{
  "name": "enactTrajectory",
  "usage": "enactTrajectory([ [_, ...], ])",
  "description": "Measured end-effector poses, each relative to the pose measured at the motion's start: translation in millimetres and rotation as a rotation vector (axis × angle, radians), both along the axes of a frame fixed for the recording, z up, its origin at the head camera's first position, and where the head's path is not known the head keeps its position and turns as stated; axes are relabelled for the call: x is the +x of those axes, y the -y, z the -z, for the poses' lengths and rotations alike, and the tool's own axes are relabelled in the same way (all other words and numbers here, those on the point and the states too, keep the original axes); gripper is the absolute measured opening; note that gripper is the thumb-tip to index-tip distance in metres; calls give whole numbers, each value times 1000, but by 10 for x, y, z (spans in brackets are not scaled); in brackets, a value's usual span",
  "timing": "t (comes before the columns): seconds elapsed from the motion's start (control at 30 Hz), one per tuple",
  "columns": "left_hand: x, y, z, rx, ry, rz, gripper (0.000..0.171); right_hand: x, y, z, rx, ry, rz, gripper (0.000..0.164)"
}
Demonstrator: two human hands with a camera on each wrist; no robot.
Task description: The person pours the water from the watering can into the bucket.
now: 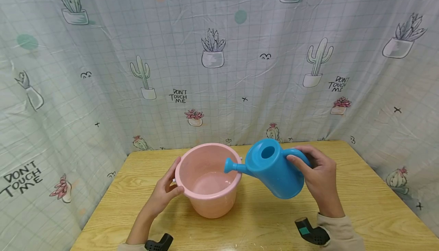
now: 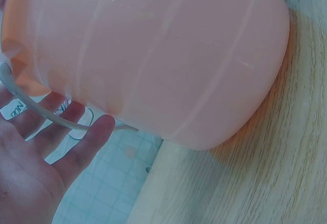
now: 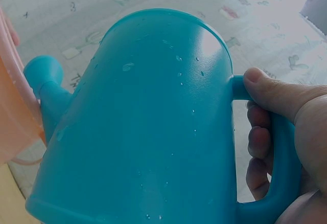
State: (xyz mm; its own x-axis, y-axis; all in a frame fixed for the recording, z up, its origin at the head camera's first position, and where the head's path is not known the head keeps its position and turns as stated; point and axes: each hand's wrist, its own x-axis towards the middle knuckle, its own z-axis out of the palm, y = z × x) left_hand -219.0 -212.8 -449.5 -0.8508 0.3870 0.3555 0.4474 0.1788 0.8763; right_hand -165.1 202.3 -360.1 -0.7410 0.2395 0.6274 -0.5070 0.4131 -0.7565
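Note:
A pink bucket [image 1: 212, 205] stands upright on the wooden table, with a bright glint near its inside bottom. My left hand [image 1: 168, 192] holds its left side, thumb and forefinger at the rim. In the left wrist view, the fingers of that hand [image 2: 41, 147] lie against the outer wall, near the thin pale bail handle [image 2: 48, 114]. My right hand [image 1: 319, 174] grips the loop handle of a blue watering can [image 1: 279, 174], thumb on top. The can leans left, its spout reaching over the bucket's right rim. Water drops dot the can's body in the right wrist view.
The wood-grain table [image 1: 360, 205] runs back to a hanging curtain [image 1: 240, 79] printed with cacti, which also closes in both sides. Dark devices [image 1: 312, 232] are worn at both wrists, next to beige sleeves. Small bright specks lie on the table near its front.

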Motion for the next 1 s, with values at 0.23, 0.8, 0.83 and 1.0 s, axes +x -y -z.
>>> enactTrajectory([
  [0.23,-4,5,-3,5,12,-7,79,2,2,0,-3,-1,-2,23],
  [0.8,-5,4,-11,4,7,-3,79,5,9,-9,6,-7,9,23],
  [0.83,-4,3,-11,4,8,-2,79,5,9,-10,5,-7,9,23],
  [1.0,0,2,-8,4,7,4,79,9,10,-9,7,-10,9,23],
])
